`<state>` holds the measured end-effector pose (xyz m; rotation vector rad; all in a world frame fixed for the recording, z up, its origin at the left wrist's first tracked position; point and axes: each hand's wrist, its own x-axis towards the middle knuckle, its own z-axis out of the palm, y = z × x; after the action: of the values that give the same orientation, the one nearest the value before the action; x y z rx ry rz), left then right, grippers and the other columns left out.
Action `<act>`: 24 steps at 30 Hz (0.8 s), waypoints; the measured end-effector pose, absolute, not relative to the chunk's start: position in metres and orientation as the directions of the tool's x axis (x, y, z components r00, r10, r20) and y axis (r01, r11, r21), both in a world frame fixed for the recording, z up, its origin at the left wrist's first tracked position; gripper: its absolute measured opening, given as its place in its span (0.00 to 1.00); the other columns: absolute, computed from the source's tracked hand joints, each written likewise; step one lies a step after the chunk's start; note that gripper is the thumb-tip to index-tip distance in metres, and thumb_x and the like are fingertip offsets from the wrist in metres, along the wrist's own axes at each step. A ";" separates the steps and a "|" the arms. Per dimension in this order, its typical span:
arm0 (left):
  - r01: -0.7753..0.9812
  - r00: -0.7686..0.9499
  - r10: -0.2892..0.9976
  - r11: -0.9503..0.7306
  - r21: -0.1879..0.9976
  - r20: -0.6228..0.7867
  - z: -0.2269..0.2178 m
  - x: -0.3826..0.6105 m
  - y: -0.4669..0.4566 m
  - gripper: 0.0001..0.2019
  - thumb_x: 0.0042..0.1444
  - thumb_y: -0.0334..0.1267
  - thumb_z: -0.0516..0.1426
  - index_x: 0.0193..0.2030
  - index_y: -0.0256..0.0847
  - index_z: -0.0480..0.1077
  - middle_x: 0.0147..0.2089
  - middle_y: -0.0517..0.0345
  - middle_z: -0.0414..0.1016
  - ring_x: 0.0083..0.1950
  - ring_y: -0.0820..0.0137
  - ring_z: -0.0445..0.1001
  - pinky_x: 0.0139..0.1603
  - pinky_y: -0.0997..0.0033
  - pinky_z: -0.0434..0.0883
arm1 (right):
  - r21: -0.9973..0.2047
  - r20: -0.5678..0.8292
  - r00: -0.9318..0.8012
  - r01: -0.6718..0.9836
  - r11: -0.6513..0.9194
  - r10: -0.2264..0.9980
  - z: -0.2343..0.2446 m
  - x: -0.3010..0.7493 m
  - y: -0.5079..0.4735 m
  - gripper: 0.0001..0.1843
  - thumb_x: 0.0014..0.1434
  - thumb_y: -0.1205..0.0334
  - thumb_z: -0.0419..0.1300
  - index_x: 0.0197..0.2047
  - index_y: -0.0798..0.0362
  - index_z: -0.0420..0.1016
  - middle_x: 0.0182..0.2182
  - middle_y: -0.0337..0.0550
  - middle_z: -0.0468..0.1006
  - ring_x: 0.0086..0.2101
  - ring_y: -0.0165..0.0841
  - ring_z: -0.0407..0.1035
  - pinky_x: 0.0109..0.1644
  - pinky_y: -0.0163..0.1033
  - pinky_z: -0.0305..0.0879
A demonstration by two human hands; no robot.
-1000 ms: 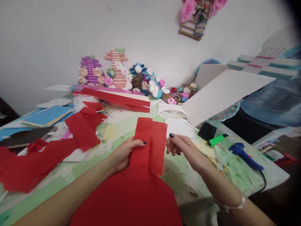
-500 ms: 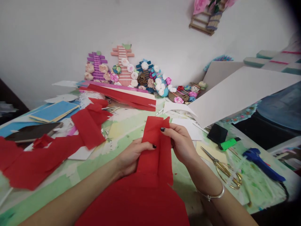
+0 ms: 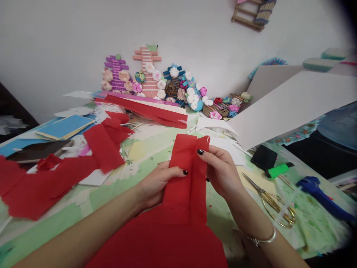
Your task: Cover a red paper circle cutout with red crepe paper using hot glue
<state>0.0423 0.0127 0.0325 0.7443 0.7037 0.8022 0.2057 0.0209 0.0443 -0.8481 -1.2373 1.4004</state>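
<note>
A large red sheet point(image 3: 167, 242), paper or felt-like, reaches from the bottom edge up into a narrow folded strip between my hands. My left hand point(image 3: 158, 182) grips the strip from the left, thumb flat on its face and fingers behind. On the right, my right hand point(image 3: 220, 167) pinches the upper edge of the strip's right flap between thumb and fingers. A lengthwise crease runs between the flap and the rest of the strip. The fingers behind the red sheet are mostly hidden.
Red scraps point(image 3: 55, 182) and a blue card stack point(image 3: 65, 126) lie left. Gold-handled scissors point(image 3: 276, 204), a blue glue gun point(image 3: 320, 195), a green lighter point(image 3: 279, 170) and a black square object point(image 3: 264, 157) lie right. A large white board point(image 3: 292, 104) leans behind them; flower-decorated crafts point(image 3: 150, 78) line the wall.
The view has shifted slightly to the left. My right hand has drawn the right flap a little outward, so its top edge now stands curled. The left hand keeps its grip.
</note>
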 end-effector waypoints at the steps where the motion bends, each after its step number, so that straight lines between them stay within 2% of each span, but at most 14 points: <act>1: -0.366 0.511 0.823 0.471 0.803 -0.249 0.032 0.042 0.013 0.08 0.44 0.31 0.60 0.34 0.35 0.73 0.33 0.50 0.76 0.33 0.64 0.74 0.34 0.67 0.70 | -0.968 0.122 -0.222 -0.244 0.066 0.967 0.044 0.206 0.021 0.09 0.56 0.56 0.63 0.32 0.53 0.73 0.15 0.33 0.68 0.14 0.25 0.60 0.15 0.30 0.50; 6: -0.405 0.576 0.807 0.423 0.811 -0.134 0.028 0.043 0.015 0.04 0.46 0.29 0.57 0.29 0.35 0.72 0.30 0.52 0.74 0.33 0.67 0.73 0.36 0.69 0.70 | -0.969 0.156 -0.344 -0.236 0.075 0.926 0.044 0.204 0.021 0.13 0.60 0.53 0.59 0.31 0.54 0.71 0.20 0.40 0.76 0.16 0.28 0.69 0.16 0.30 0.56; 10: -0.398 0.524 0.827 0.449 0.800 -0.203 0.029 0.040 0.018 0.06 0.46 0.29 0.56 0.33 0.35 0.73 0.29 0.53 0.74 0.29 0.68 0.72 0.32 0.70 0.69 | -0.962 0.183 -0.210 -0.239 0.131 0.960 0.046 0.206 0.024 0.13 0.60 0.54 0.59 0.30 0.55 0.71 0.27 0.43 0.78 0.21 0.26 0.70 0.21 0.30 0.60; 14: -0.486 0.474 0.842 0.494 0.721 -0.257 0.032 0.030 0.025 0.14 0.43 0.30 0.56 0.39 0.35 0.74 0.31 0.54 0.74 0.30 0.69 0.72 0.35 0.70 0.70 | -0.991 0.102 -0.103 -0.094 0.092 0.989 0.044 0.209 0.029 0.15 0.58 0.52 0.60 0.29 0.55 0.71 0.27 0.42 0.77 0.23 0.26 0.69 0.26 0.31 0.62; 17: -0.578 0.445 0.863 0.481 0.659 -0.239 0.030 0.024 0.032 0.15 0.42 0.33 0.55 0.39 0.34 0.74 0.32 0.53 0.75 0.31 0.67 0.73 0.37 0.67 0.71 | -1.000 -0.010 -0.288 -0.007 -0.013 0.958 0.041 0.210 0.029 0.20 0.59 0.44 0.57 0.35 0.55 0.72 0.31 0.45 0.78 0.28 0.30 0.72 0.32 0.34 0.66; 20: -0.612 0.417 0.879 0.458 0.644 -0.229 0.028 0.021 0.036 0.14 0.48 0.40 0.55 0.36 0.33 0.74 0.31 0.51 0.74 0.31 0.66 0.72 0.37 0.66 0.72 | -0.998 -0.048 -0.495 0.053 -0.025 0.868 0.039 0.209 0.027 0.26 0.60 0.37 0.53 0.41 0.54 0.73 0.39 0.46 0.76 0.35 0.32 0.73 0.39 0.37 0.68; 24: -0.602 0.389 0.895 0.426 0.675 -0.218 0.030 0.022 0.036 0.17 0.55 0.48 0.53 0.31 0.34 0.72 0.27 0.52 0.72 0.28 0.68 0.70 0.32 0.68 0.71 | -0.979 -0.117 -0.530 0.203 -0.008 0.840 0.039 0.210 0.023 0.27 0.56 0.36 0.57 0.41 0.54 0.69 0.39 0.45 0.72 0.36 0.32 0.71 0.39 0.38 0.68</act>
<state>0.0221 0.0358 0.0297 0.5466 0.6198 1.0139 0.2103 0.0226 0.0391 -1.0804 -1.7492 1.5774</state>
